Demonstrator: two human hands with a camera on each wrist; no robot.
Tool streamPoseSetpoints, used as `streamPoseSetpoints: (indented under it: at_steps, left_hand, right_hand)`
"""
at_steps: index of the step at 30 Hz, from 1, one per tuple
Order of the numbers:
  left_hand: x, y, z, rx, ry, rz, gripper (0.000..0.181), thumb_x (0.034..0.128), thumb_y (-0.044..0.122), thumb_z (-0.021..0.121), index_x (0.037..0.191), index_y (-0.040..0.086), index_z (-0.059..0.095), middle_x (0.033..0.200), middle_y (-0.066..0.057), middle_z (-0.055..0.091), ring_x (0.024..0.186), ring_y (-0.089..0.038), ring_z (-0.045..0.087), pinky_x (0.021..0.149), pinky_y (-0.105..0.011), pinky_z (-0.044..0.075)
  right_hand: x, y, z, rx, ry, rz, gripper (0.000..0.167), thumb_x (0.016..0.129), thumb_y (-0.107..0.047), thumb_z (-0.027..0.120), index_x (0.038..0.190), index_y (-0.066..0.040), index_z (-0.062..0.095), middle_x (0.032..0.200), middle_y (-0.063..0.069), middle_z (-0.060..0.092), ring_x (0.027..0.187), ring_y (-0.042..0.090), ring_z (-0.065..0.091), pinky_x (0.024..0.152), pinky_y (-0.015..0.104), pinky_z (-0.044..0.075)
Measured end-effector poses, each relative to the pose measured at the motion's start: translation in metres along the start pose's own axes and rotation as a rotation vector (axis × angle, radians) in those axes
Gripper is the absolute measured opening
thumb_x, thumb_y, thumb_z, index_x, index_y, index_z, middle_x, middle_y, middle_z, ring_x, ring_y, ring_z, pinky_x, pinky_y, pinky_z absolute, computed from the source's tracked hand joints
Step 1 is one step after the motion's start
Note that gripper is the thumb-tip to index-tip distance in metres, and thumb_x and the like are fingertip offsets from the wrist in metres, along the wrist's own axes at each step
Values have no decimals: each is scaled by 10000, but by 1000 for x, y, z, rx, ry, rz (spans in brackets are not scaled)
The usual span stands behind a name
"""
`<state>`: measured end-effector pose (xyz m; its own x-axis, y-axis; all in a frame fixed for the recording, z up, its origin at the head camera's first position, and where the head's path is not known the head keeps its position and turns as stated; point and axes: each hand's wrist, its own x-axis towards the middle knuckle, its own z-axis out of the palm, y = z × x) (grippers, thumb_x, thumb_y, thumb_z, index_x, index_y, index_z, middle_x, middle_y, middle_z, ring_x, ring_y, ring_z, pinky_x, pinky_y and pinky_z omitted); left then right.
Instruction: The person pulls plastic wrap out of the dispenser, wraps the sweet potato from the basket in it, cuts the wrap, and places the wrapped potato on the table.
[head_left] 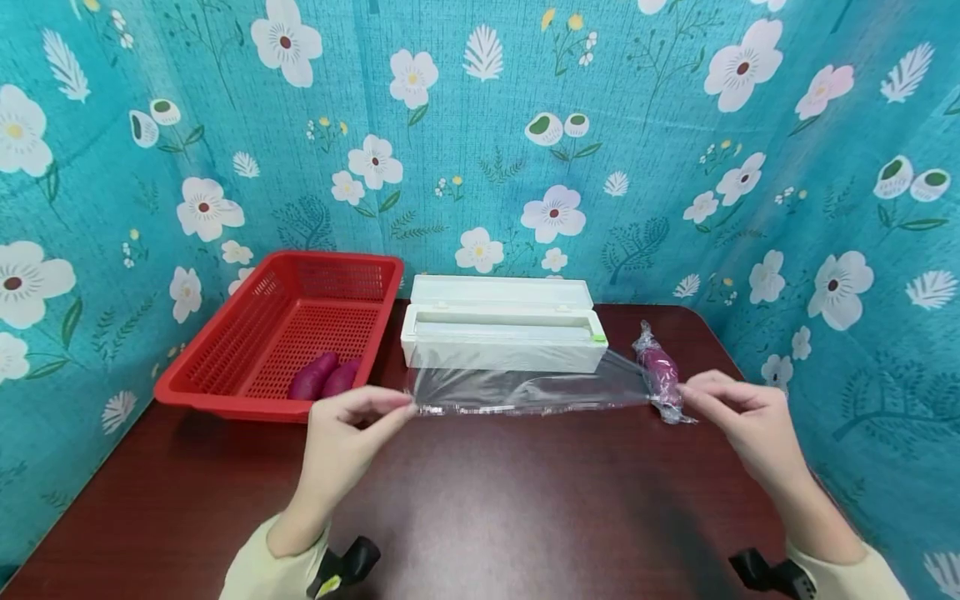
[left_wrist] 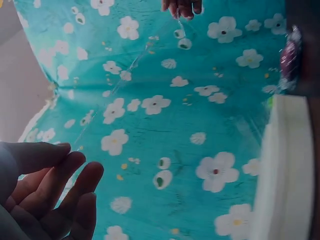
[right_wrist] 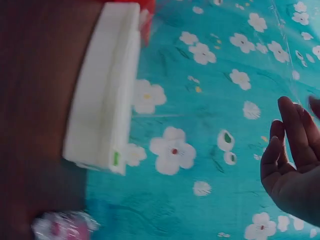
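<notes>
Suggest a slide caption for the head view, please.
Left hand and right hand pinch film stretched from a box; basket to the left, wrapped sweet potato to the right.

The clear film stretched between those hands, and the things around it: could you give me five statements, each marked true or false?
1. The left hand pinches the clear film. True.
2. The right hand holds nothing. False: the right hand pinches the clear film at its other end.
3. The lid of the white box is shut. False: the lid stands open.
4. Two purple sweet potatoes show in the red basket. True.
5. The wrapped sweet potato is in the red basket. False: the wrapped sweet potato lies on the table, right of the white box.
</notes>
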<state>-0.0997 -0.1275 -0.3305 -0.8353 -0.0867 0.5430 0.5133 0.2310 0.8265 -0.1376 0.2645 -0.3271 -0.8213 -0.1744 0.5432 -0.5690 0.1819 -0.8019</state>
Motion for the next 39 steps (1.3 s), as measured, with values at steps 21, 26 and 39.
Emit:
streamPoseSetpoints:
  at_steps: [21,26,39]
  left_hand:
    - [-64,-52,2,27,-112,-352,62,680,38,750,714,42,698,591,8,640,524,-113,600,468,-222,448]
    - [-70,-66,0,138,-223,-352,195,670,82,766,832,17,680,535,45,594,456,-31,467,410,-189,333]
    - [-75,-91,3,417,-440,-340,467,691,119,737,1139,78,612,469,141,522,331,-34,454,484,-211,397]
  right_hand:
    - [-55,43,25,-226,-327,227,92,710,6,715,727,-41,638,555,-25,576,466,75,496,391,242,395]
    - [-62,58,31,-205,-397,216,304,695,5,725,947,51,561,521,-24,545,463,65,503,401,243,401]
    - [-70,88,42,-121,-540,333,753,714,-88,729,1283,149,296,458,45,516,410,139,510,380,253,399]
